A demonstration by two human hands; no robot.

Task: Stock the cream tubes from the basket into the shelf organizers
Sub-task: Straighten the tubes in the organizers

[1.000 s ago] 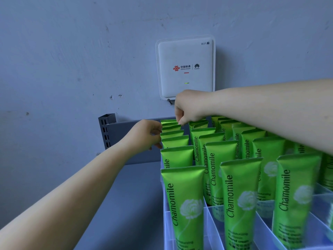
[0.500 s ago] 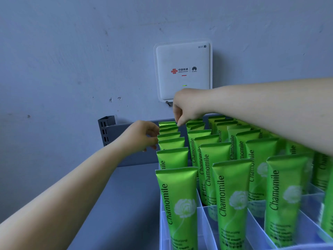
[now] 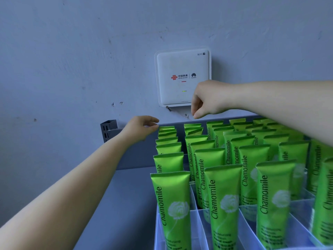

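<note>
Several green Chamomile cream tubes [image 3: 223,195] stand upright in rows inside clear shelf organizers [image 3: 195,201] on the right. My left hand [image 3: 141,127] reaches to the back of the leftmost row, its loosely curled fingertips at the top edge of the rearmost tube [image 3: 166,127]. My right hand [image 3: 207,100] hovers above the back of the second row [image 3: 192,126], fingers hanging down, holding nothing and apart from the tubes. The basket is out of view.
The organizers sit on a grey shelf [image 3: 126,195] with a grey back rail [image 3: 140,156] and an upright bracket [image 3: 108,129]. A white WiFi router [image 3: 182,76] is mounted on the wall just behind my right hand.
My right hand has lifted off the tube tops and moved up and right. My left hand stays at the back of the left row. The camera has tilted, showing more wall.
</note>
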